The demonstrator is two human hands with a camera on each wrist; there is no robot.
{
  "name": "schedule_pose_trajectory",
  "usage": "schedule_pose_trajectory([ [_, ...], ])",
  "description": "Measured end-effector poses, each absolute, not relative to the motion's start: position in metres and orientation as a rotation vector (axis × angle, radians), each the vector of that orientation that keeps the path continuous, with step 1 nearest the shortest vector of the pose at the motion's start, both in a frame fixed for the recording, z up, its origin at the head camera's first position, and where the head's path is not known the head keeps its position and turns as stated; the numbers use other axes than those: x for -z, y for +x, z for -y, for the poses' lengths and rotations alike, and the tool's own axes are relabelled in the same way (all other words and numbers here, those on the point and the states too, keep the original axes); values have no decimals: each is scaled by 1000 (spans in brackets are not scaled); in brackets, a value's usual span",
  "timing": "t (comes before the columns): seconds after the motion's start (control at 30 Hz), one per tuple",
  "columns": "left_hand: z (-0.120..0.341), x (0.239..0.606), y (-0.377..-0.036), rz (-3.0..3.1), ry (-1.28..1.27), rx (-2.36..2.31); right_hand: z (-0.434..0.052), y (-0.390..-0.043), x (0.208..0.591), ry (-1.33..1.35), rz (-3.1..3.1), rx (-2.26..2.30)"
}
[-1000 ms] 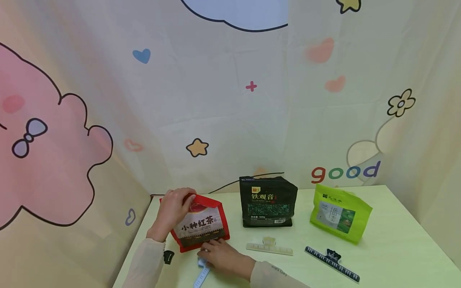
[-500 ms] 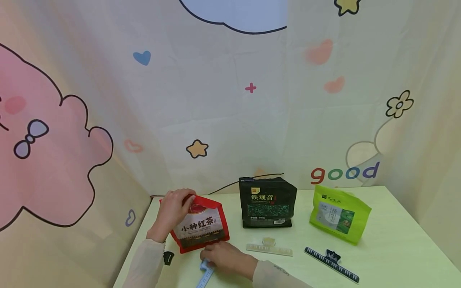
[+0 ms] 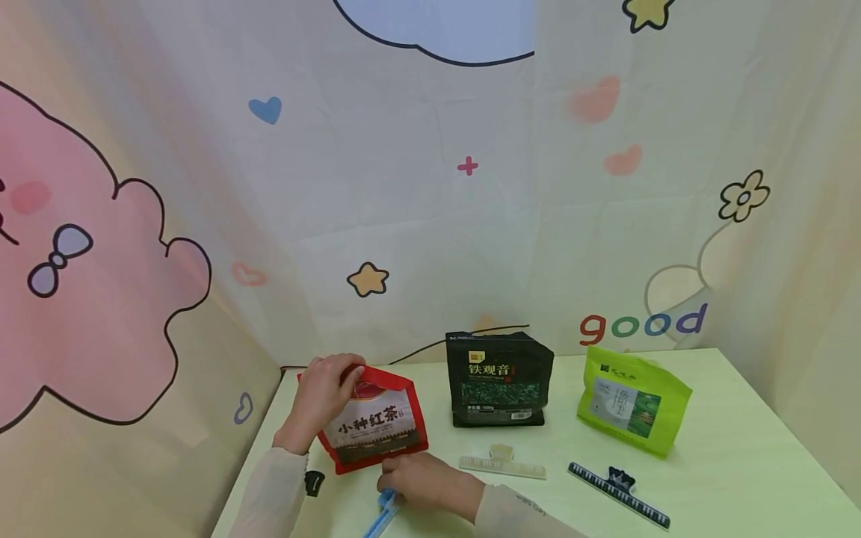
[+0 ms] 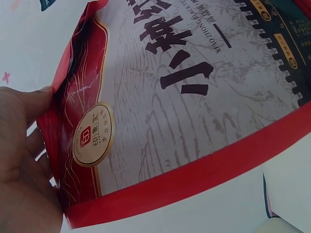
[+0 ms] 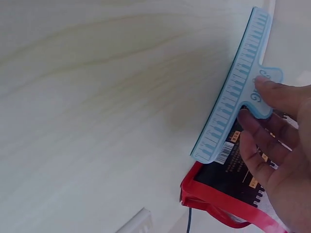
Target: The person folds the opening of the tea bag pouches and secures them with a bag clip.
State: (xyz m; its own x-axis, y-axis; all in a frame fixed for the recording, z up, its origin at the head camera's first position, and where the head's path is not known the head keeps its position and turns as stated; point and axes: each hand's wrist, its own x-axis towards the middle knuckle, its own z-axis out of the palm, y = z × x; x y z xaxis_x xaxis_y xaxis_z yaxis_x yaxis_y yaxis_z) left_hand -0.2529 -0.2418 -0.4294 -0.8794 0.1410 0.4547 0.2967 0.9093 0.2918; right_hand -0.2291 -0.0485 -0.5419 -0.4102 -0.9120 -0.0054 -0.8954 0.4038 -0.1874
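Note:
My left hand (image 3: 327, 392) grips the top edge of a red tea bag (image 3: 377, 422) that stands tilted at the table's left; in the left wrist view the thumb (image 4: 36, 102) lies at the bag's upper edge with fingers behind it. My right hand (image 3: 427, 480) pinches the handle of a light blue bag clip (image 5: 238, 87), patterned like piano keys, in front of the red bag. The thumb presses on one side of that handle, fingers on the other. In the head view the right hand partly covers the clip.
A black tea bag (image 3: 499, 381) and a green tea bag (image 3: 634, 402) stand farther right. Before them lie a cream clip (image 3: 503, 463) and a black clip (image 3: 619, 493). A small black object (image 3: 314, 483) sits by the left forearm. A patterned curtain (image 3: 417, 187) hangs behind the table.
My right hand has lifted the blue clip and drawn slightly right and toward me, away from the red bag's lower edge. The left hand stays at the bag's top.

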Motion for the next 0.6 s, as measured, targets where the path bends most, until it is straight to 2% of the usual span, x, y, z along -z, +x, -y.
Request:
schedule_pose_trajectory([
  [0.6,243,430,-254,2620,-335,503,38,-227,522,-1572,-2659,208],
])
